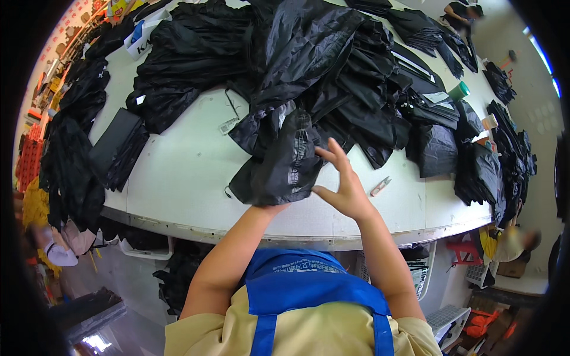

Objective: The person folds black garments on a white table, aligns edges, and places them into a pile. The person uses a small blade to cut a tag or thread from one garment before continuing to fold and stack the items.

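A piece of thin black garment point(276, 175) with a pale strip down its right side lies bunched in front of me, near the table's front edge. My left hand point(272, 209) goes in under the fabric, so only its wrist end shows and its fingers are hidden. At the right side of the piece, my right hand point(349, 193) is open, thumb and fingers spread apart at the fabric's edge; it grips nothing. Beyond this piece, a large heap of shiny black garments point(303, 47) rises. A small pair of thread snips point(380, 186) lies right of my right hand.
Folded black garments point(120, 142) lie at the left, and bagged dark stacks point(436, 151) at the right. A green-topped container point(459, 90) stands among the right stacks. The pale table point(178, 178) has a curved-looking front edge. Other people are at the far right and both sides.
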The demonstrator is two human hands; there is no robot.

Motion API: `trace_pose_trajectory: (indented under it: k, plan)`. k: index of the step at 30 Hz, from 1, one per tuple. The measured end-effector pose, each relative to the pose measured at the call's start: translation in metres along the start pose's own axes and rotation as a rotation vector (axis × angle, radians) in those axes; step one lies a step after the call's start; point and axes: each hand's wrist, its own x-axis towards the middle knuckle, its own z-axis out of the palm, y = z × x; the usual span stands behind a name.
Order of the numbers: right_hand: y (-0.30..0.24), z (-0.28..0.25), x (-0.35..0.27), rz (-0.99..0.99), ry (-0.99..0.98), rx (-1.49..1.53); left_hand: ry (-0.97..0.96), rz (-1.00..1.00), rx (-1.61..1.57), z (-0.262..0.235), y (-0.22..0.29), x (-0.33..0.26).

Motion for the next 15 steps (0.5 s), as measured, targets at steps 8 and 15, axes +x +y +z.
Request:
trace_pose_trajectory:
  k: [8,15]
  plan:
    - [-0.006,0.007,-0.022,0.127,-0.366,0.220,-0.044,0.045,0.310,-0.027,0.034,-0.018]
    - [-0.010,0.016,-0.015,0.266,0.012,0.580,0.041,0.020,0.501,-0.029,0.084,-0.007]
